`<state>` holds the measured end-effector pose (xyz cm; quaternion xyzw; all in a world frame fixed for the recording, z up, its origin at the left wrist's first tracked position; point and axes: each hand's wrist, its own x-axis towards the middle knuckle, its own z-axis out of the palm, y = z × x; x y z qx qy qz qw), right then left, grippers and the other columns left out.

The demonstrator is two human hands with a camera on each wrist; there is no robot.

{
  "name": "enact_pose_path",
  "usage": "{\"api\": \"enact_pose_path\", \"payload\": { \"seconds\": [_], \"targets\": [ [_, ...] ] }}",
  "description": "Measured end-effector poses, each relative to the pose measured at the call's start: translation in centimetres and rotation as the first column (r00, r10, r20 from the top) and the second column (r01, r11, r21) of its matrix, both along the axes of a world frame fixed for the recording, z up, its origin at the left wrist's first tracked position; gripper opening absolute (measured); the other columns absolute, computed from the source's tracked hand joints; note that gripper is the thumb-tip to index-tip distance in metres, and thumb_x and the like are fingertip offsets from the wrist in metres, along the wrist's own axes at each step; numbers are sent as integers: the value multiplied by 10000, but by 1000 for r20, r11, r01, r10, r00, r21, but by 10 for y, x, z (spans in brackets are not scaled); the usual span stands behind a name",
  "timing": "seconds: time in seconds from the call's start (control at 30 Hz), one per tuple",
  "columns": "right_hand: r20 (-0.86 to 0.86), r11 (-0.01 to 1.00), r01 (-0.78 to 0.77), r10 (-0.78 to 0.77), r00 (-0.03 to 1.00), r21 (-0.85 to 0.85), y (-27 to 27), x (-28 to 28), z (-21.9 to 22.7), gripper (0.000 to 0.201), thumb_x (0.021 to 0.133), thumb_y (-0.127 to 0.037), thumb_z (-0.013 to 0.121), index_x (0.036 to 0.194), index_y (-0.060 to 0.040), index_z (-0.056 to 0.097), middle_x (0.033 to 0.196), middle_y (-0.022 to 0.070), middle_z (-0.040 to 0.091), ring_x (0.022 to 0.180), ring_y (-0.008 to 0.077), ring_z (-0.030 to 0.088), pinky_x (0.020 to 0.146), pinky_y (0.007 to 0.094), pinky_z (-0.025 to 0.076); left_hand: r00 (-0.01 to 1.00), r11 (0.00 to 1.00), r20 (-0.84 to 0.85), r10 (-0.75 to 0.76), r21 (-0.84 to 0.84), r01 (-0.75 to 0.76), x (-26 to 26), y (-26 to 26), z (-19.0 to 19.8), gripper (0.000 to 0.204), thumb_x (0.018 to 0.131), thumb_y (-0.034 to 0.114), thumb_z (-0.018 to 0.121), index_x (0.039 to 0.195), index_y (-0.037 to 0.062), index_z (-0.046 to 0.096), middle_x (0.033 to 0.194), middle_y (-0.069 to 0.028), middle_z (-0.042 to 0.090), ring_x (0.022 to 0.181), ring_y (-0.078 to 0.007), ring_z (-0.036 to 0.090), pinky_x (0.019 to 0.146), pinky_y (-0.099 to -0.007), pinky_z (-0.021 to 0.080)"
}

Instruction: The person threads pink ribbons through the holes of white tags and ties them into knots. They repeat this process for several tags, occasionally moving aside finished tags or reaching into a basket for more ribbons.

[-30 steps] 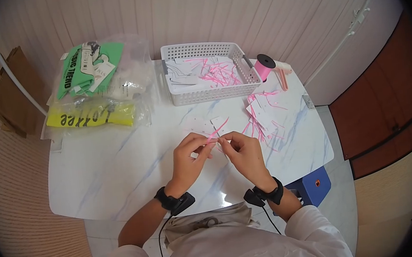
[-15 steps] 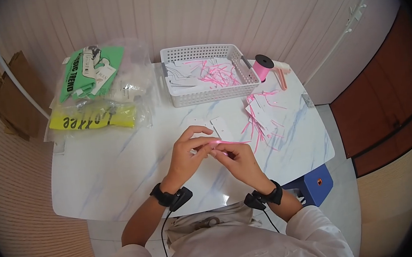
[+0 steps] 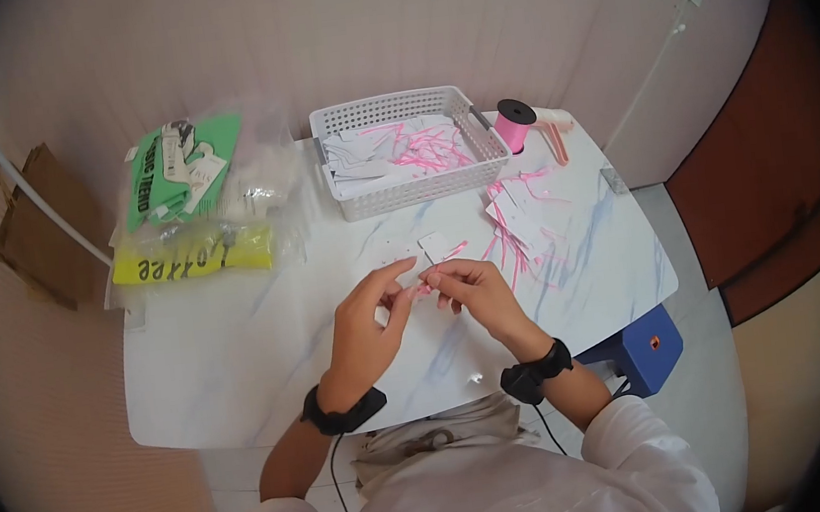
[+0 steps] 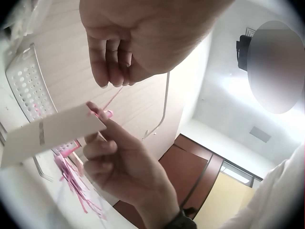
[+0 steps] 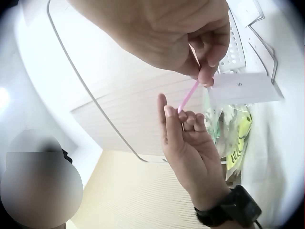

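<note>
My right hand [image 3: 483,300] pinches a white card tag [image 5: 245,89] near one end, together with a narrow pink ribbon [image 5: 189,97]. From there the ribbon runs taut to my left hand [image 3: 363,333], whose thumb and fingertips pinch its other part. In the left wrist view the tag [image 4: 59,132] juts out flat from the right fingers [image 4: 100,148], with a dark slot-like mark on it. Another white tag [image 3: 434,244] lies on the table just beyond my hands. To the right is a pile of tags with pink ribbons [image 3: 518,217].
A white perforated basket [image 3: 424,195] at the back holds tags and ribbon pieces. Beside it stand a pink ribbon spool [image 3: 514,128] and a pale pink tool [image 3: 558,140]. Bagged green [image 3: 186,170] and yellow [image 3: 190,256] packages lie at the left. A blue stool [image 3: 645,351] is below the table.
My hands were close together half a second ago and have drawn slightly apart, pulling the ribbon between them. The ribbon's long end no longer lies across the right hand. The head view has shifted a little.
</note>
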<state>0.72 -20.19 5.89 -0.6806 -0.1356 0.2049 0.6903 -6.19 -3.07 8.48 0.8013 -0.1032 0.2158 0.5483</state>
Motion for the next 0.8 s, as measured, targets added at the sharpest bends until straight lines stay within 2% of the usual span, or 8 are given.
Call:
{"api": "enact_pose_path", "payload": {
  "seconds": [0.07,0.13,0.17,0.23,0.43,0.5,0.6,0.8],
  "targets": [
    [17,999,19,-20,1000,47,-5,5,3,238,935,-221,583,1008,-19,686,868,37,685,674,77,620,576,199,447,998,995,-51,36,-90,-40,-10,-2,-6,307,854,-33,603,1159,4,586,705,-25,551,653,-89,512,661,-235,454],
    [-24,998,-55,55,998,-12,-9,3,13,247,944,-235,576,1017,-15,664,835,31,684,784,94,660,623,203,470,995,992,-105,1,-122,-14,-19,-1,-9,312,860,-53,584,1168,-12,558,714,-16,555,662,-82,517,672,-242,455],
    [-30,999,-46,46,998,-4,-10,2,15,247,944,-235,576,1017,-15,664,835,31,684,784,94,660,623,203,470,994,988,-107,-10,-154,-6,-21,0,-11,315,857,-59,582,1167,-12,555,712,-16,552,663,-80,521,665,-238,452],
    [-107,990,-143,144,984,14,-10,1,17,248,960,-242,552,1030,-19,634,900,43,682,862,116,671,663,215,491,993,984,-115,-28,-177,8,-25,0,-13,318,855,-65,580,1167,-13,551,709,-17,549,663,-78,526,658,-235,449],
    [-151,984,-139,155,976,112,-7,-4,16,238,973,-240,529,1036,-25,609,1014,62,660,928,131,660,702,223,499,980,984,-188,-58,-179,24,-35,-4,-23,372,857,-66,565,1219,-13,503,675,-6,512,626,-67,505,601,-210,428],
    [-147,978,-156,176,973,140,-7,-6,17,241,972,-239,531,1040,-22,611,1022,64,661,950,132,654,712,220,498,973,981,-230,-8,-191,-37,-34,-4,-27,420,860,-61,562,1264,-10,458,661,0,494,603,-63,494,588,-204,423],
    [-179,967,-172,207,962,190,-9,-9,22,233,962,-220,548,1045,-15,620,1039,70,662,978,130,644,729,214,499,962,972,-270,-32,-232,-33,-35,-3,-30,462,864,-56,559,1302,-7,420,657,3,489,591,-59,490,585,-200,422],
    [-310,913,-216,328,892,346,-12,-8,20,171,922,-131,599,1028,-5,644,1060,85,665,959,127,649,736,209,510,958,979,-287,-27,-200,-33,-32,-1,-30,409,874,-25,564,1275,5,488,659,7,488,586,-56,493,567,-200,418]
  ]
}}
